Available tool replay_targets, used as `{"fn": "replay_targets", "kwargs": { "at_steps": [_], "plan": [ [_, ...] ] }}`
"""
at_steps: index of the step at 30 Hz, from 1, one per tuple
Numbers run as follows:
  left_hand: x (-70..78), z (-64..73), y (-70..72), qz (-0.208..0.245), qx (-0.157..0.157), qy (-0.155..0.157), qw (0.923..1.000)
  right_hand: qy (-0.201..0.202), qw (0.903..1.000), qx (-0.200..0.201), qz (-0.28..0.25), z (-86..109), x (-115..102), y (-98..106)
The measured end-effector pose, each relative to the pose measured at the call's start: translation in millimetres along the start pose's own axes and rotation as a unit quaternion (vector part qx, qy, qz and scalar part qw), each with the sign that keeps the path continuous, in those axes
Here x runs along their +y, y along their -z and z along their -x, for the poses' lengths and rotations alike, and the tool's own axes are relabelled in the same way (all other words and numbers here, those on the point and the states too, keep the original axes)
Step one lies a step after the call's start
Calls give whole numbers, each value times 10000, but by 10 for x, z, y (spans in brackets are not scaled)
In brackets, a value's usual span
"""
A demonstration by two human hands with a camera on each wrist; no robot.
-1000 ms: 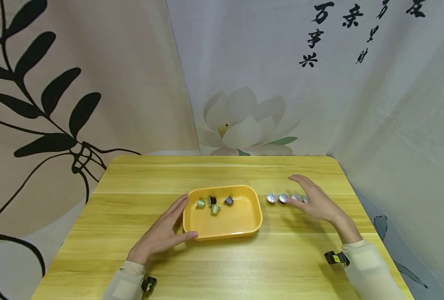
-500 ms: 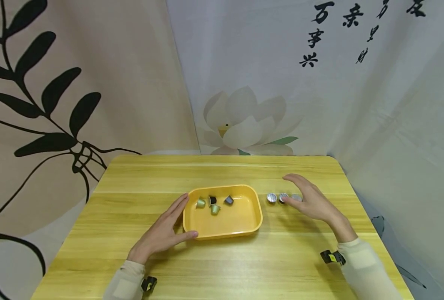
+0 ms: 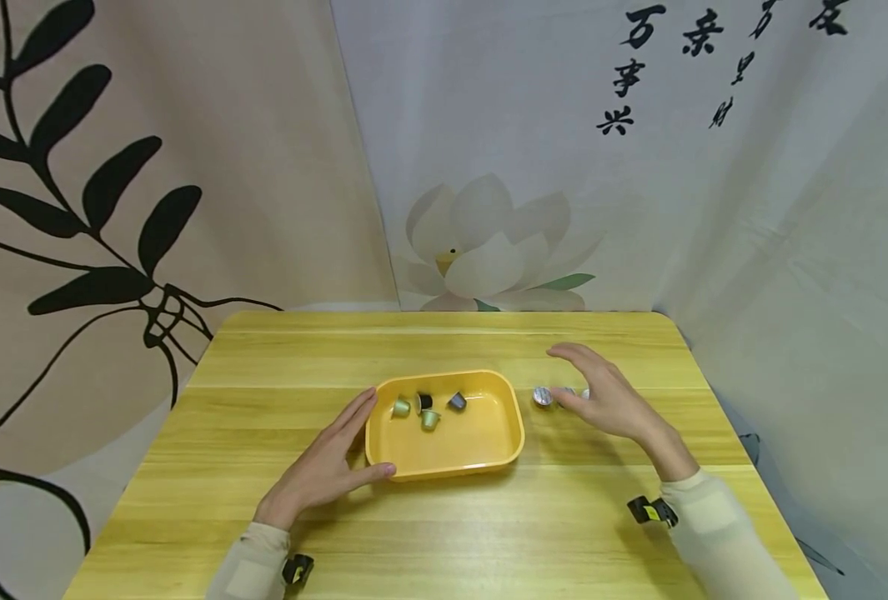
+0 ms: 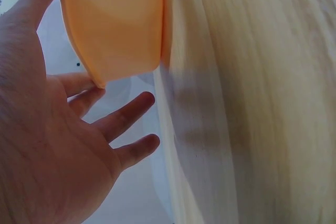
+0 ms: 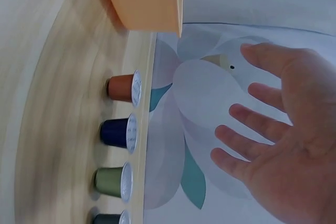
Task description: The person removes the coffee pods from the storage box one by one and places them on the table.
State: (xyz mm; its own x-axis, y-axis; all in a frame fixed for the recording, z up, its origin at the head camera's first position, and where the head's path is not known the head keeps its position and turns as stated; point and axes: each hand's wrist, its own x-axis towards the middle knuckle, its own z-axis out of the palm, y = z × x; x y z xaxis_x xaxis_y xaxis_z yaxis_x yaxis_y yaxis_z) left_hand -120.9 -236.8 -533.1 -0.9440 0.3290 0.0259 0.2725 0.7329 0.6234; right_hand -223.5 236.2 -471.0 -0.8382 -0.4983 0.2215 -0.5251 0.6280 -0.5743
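Observation:
A yellow tray (image 3: 474,442) lies mid-table with several coffee capsules in it: two green, a black one (image 3: 424,403) and a blue-grey one (image 3: 457,402). My left hand (image 3: 331,467) rests against the tray's left end, thumb on the near rim, fingers extended. To the right, my right hand (image 3: 609,400) hovers with spread fingers over a row of capsules, holding nothing. The right wrist view shows that row lids-up: a brown capsule (image 5: 122,87) nearest the tray, then a dark blue one (image 5: 115,132), a green one (image 5: 109,182) and a dark one (image 5: 107,219).
The wooden table (image 3: 444,542) has its far edge against a hanging cloth (image 3: 504,125) printed with a lotus and characters. Another cloth (image 3: 263,167) with a dark leafy branch hangs at the left. A small black device sits at each wrist.
My right hand has moved left along the capsule row, closer to the tray, and now covers part of it. The left hand and tray have stayed put.

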Motion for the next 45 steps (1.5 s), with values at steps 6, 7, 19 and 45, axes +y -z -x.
{"fn": "replay_targets", "kwargs": {
  "at_steps": [6, 7, 19, 45],
  "plan": [
    [11, -8, 13, 14, 5, 5, 10000, 121, 9999, -40, -33, -66, -90, -16],
    [12, -8, 14, 13, 6, 4, 10000, 141, 9999, -57, -42, -77, -106, -19],
    [2, 3, -2, -5, 40, -30, 10000, 346, 9991, -225, -99, -169, -261, -93],
    [7, 3, -4, 37, 53, -48, 10000, 462, 9953, -857, -11, -316, -356, -247]
  ]
}}
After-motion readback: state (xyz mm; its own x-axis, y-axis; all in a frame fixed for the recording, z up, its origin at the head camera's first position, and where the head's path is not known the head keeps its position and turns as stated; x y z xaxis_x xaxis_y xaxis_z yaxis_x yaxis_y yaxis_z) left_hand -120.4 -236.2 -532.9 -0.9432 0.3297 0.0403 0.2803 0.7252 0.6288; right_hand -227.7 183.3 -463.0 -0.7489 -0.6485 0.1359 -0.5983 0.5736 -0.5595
